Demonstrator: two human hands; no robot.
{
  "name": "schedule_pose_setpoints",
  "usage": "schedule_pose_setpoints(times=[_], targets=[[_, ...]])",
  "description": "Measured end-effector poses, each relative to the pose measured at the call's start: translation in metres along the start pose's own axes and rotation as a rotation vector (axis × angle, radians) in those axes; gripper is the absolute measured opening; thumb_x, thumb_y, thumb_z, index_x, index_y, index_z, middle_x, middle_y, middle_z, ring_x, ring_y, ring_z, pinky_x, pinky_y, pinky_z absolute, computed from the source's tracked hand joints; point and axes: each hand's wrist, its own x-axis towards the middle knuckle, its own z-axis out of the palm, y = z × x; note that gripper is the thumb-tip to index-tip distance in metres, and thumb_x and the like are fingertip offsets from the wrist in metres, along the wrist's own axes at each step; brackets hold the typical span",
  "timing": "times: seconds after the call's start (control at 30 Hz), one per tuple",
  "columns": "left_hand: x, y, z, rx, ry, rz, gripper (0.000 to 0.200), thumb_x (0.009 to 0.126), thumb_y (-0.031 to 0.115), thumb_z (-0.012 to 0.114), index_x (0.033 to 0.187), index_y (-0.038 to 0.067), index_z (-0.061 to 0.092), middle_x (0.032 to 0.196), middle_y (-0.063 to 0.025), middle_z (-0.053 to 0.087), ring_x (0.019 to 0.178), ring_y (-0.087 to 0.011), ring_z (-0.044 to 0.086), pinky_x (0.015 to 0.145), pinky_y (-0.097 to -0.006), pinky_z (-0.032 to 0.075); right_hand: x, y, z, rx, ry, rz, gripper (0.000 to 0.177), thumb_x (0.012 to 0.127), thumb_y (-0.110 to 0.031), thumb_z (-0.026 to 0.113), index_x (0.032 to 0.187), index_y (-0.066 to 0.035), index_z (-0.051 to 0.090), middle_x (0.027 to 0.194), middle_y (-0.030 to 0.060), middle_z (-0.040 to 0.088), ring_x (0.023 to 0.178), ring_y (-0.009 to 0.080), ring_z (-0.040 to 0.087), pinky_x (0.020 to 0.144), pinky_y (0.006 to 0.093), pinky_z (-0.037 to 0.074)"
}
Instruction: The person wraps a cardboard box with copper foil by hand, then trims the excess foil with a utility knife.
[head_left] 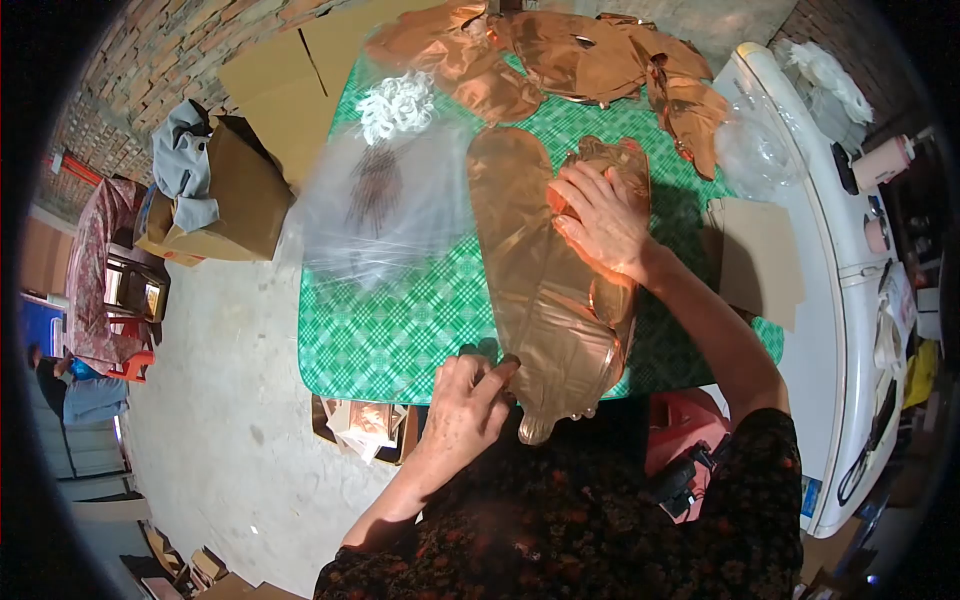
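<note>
A copper-coloured foil balloon [540,270], flat and folded lengthwise, lies on the green checked tablecloth [400,345], its narrow end hanging over the near edge. My right hand [605,215] lies palm down on its crumpled upper right part, fingers stretched out. Beside the balloon's lower left edge is my left hand [470,395], fingers curled and pressed together. Its fingertips meet the foil's edge, but what they pinch is hidden. More copper foil balloons [570,60] are piled at the far end of the table.
Left of the balloon lie clear plastic bags [385,215] and a bundle of white string [397,105]. A cardboard box [230,195] with grey cloth stands at left. Cardboard sheets [755,255] and a white appliance [820,300] are at right. Below the table's near edge sits a box of scraps [365,425].
</note>
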Motion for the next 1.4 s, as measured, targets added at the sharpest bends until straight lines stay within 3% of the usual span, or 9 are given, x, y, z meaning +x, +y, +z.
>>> schedule_pose_setpoints(times=[0.17, 0.37, 0.47, 0.63, 0.87, 0.97, 1.17, 1.27, 1.4], targets=[[0.004, 0.005, -0.011, -0.023, -0.049, -0.023, 0.051, 0.080, -0.002, 0.072, 0.129, 0.006, 0.073, 0.103, -0.0128, 0.057, 0.099, -0.0341, 0.059, 0.090, -0.0452, 0.053, -0.001, -0.001, 0.000, -0.008, 0.018, -0.016, 0.053, 0.108, -0.041, 0.056, 0.151, -0.011, 0.052, 0.159, 0.0144, 0.044, 0.154, 0.0334, 0.032, 0.126, 0.0629, 0.022], [0.027, -0.005, -0.031, -0.015, -0.038, 0.013, 0.034, 0.084, 0.005, 0.072, 0.118, 0.002, 0.075, 0.103, -0.0166, 0.062, 0.096, -0.0354, 0.064, 0.084, -0.0455, 0.056, 0.000, -0.004, -0.004, 0.008, 0.023, -0.001, 0.053, 0.107, -0.041, 0.057, 0.148, -0.008, 0.054, 0.158, 0.0139, 0.045, 0.155, 0.0321, 0.032, 0.126, 0.0638, 0.022], [0.072, -0.018, -0.046, 0.081, 0.172, 0.021, 0.020, 0.092, 0.011, 0.075, 0.109, 0.001, 0.075, 0.098, -0.0168, 0.064, 0.095, -0.0367, 0.064, 0.082, -0.0456, 0.053, 0.001, -0.007, -0.006, 0.022, 0.005, 0.026, 0.052, 0.107, -0.040, 0.057, 0.146, -0.006, 0.055, 0.158, 0.0138, 0.045, 0.155, 0.0319, 0.032, 0.126, 0.0644, 0.021], [0.172, -0.078, -0.034, 0.320, 0.258, -0.047, 0.038, 0.092, 0.032, 0.081, 0.116, 0.004, 0.073, 0.109, -0.0168, 0.066, 0.105, -0.0385, 0.063, 0.092, -0.0487, 0.052, 0.002, -0.007, -0.008, 0.061, -0.003, 0.037, 0.052, 0.107, -0.040, 0.057, 0.146, -0.006, 0.056, 0.159, 0.0141, 0.044, 0.155, 0.0328, 0.032, 0.126, 0.0653, 0.020], [0.237, -0.099, 0.013, 0.706, 0.100, -0.320, 0.056, 0.090, 0.055, 0.077, 0.117, 0.006, 0.072, 0.120, -0.0142, 0.069, 0.118, -0.0334, 0.065, 0.096, -0.0501, 0.052, 0.001, -0.006, -0.003, 0.091, 0.043, 0.033, 0.052, 0.106, -0.040, 0.057, 0.146, -0.006, 0.057, 0.158, 0.0136, 0.046, 0.155, 0.0327, 0.033, 0.126, 0.0660, 0.021], [0.239, -0.099, 0.012, 0.656, 0.097, -0.349, 0.057, 0.088, 0.055, 0.077, 0.112, 0.004, 0.074, 0.117, -0.0166, 0.074, 0.113, -0.0366, 0.070, 0.093, -0.0515, 0.055, 0.000, -0.007, -0.003, 0.079, 0.053, 0.034, 0.051, 0.106, -0.040, 0.057, 0.145, -0.007, 0.058, 0.157, 0.0131, 0.047, 0.154, 0.0324, 0.033, 0.125, 0.0660, 0.021], [0.257, -0.088, -0.005, 0.515, -0.181, -0.427, 0.038, 0.093, 0.037, 0.072, 0.098, -0.001, 0.076, 0.105, -0.0251, 0.077, 0.099, -0.0422, 0.075, 0.087, -0.0527, 0.060, 0.001, -0.008, -0.002, 0.080, 0.065, 0.037, 0.051, 0.106, -0.040, 0.058, 0.144, -0.007, 0.059, 0.156, 0.0128, 0.048, 0.154, 0.0322, 0.034, 0.125, 0.0660, 0.021], [0.259, -0.085, 0.001, 0.535, -0.111, -0.396, 0.033, 0.094, 0.030, 0.069, 0.104, -0.001, 0.075, 0.108, -0.0285, 0.075, 0.104, -0.0416, 0.075, 0.088, -0.0516, 0.060, 0.001, -0.007, -0.003, 0.105, 0.072, 0.037, 0.051, 0.106, -0.041, 0.058, 0.143, -0.007, 0.059, 0.156, 0.0129, 0.048, 0.154, 0.0322, 0.034, 0.125, 0.0660, 0.021], [0.256, -0.055, -0.002, 0.348, 0.031, -0.292, 0.035, 0.091, 0.023, 0.071, 0.118, 0.002, 0.070, 0.106, -0.0215, 0.079, 0.103, -0.0386, 0.077, 0.090, -0.0479, 0.060, 0.001, -0.010, -0.007, 0.108, 0.038, 0.051, 0.051, 0.106, -0.039, 0.059, 0.144, -0.005, 0.057, 0.160, 0.0164, 0.046, 0.156, 0.0334, 0.032, 0.127, 0.0625, 0.020]])
